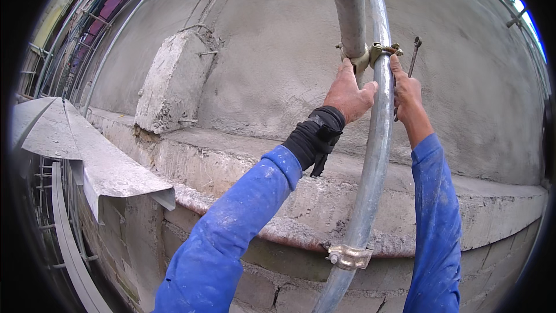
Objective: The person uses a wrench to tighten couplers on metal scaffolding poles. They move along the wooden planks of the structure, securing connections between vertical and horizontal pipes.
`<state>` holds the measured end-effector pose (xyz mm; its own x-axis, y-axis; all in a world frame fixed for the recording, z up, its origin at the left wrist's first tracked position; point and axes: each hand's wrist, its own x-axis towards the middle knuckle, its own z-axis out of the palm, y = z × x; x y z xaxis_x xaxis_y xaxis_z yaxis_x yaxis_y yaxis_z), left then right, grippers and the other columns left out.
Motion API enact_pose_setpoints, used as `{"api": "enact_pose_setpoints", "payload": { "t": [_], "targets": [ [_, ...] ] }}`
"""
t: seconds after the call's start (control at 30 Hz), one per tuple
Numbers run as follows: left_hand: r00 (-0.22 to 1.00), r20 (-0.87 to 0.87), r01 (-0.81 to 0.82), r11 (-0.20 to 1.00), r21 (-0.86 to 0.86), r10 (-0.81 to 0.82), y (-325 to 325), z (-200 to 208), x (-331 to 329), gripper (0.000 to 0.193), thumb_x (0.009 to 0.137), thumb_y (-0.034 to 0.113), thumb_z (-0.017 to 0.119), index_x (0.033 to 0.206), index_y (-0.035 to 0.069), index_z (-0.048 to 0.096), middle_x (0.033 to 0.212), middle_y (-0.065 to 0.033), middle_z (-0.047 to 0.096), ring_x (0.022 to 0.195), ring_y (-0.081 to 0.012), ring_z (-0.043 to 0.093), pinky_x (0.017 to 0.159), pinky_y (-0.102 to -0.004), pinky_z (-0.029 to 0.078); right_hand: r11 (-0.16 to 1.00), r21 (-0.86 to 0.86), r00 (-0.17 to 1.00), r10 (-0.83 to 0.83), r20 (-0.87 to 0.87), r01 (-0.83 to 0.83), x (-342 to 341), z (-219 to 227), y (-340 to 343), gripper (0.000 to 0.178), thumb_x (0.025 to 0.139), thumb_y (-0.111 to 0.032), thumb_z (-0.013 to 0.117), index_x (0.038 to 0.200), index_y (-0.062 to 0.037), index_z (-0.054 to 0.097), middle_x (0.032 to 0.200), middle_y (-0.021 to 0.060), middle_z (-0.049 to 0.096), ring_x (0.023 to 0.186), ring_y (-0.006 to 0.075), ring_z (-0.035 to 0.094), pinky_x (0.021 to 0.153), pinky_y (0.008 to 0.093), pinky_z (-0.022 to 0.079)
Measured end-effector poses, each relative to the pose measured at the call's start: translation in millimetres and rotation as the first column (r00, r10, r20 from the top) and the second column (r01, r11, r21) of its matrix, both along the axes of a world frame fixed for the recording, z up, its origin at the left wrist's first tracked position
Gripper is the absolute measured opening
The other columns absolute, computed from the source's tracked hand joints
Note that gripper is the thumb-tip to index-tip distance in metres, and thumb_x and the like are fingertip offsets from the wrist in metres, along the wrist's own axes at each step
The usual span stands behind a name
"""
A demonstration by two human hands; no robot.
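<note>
A shiny steel scaffold tube (373, 139) stands upright before me, with a second, duller tube (347, 6) beside its upper part. A scaffold coupler (379, 52) joins the two. My left hand (350, 94), black wrap at the wrist, is closed on the coupler's left side from below; its thumb lies near the bright tube and other fingers are partly hidden. On the right side, my right hand (408, 94) grips a wrench (416, 52) whose ring end points up. Its raised fingertip touches the coupler near the bolt. Lower down, another coupler (349, 257) clasps the bright tube.
Behind the tubes rises a grey plastered wall (278, 52) above a rough concrete ledge (243, 156). A concrete block (174, 81) with protruding metal bars juts out at left. Bent metal sheets (110, 162) lie at far left, near more scaffolding (69, 52). Blockwork (260, 284) shows below.
</note>
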<state>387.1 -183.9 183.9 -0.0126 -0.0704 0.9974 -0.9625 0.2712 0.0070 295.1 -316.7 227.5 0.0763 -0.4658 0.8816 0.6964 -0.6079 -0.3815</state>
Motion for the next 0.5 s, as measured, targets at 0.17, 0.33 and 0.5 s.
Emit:
{"api": "enact_pose_setpoints", "payload": {
  "t": [0.17,0.33,0.5],
  "targets": [
    [0.999,0.019,0.044,0.999,-0.016,-0.044,-7.3,6.6,-2.1,0.086,0.084,0.031,0.063,0.148,-0.009,0.022,0.14,-0.0351,0.042,0.135,-0.04,0.043,0.115,-0.042,0.032,0.999,-0.038,1.0,-0.01,-0.015,0.01,-5.6,5.8,-2.1,0.059,0.082,-0.064,0.071,0.079,-0.0048,0.065,0.067,0.0013,0.054,0.059,0.0141,0.05,0.051,0.0325,0.037],
    [0.976,-0.194,-0.057,0.979,0.198,0.096,-32.1,-37.7,-43.2,0.086,0.083,0.026,0.062,0.149,-0.007,0.019,0.134,-0.0376,0.046,0.126,-0.0404,0.053,0.109,-0.0427,0.04,0.995,-0.089,0.998,-0.045,-0.037,0.042,-10.1,2.2,-3.1,0.06,0.085,-0.059,0.07,0.08,0.0011,0.067,0.068,0.0079,0.06,0.06,0.0162,0.056,0.052,0.0331,0.041],
    [0.944,-0.157,-0.289,0.957,0.033,0.291,-57.0,-76.9,-49.6,0.083,0.077,0.021,0.064,0.142,-0.009,0.023,0.119,-0.032,0.054,0.106,-0.0378,0.062,0.095,-0.0411,0.049,0.967,-0.242,0.993,-0.095,-0.069,0.076,-29.6,-1.3,-21.4,0.059,0.086,-0.051,0.071,0.089,0.0079,0.067,0.071,0.0136,0.063,0.062,0.0202,0.059,0.056,0.0357,0.046]
  ]
}}
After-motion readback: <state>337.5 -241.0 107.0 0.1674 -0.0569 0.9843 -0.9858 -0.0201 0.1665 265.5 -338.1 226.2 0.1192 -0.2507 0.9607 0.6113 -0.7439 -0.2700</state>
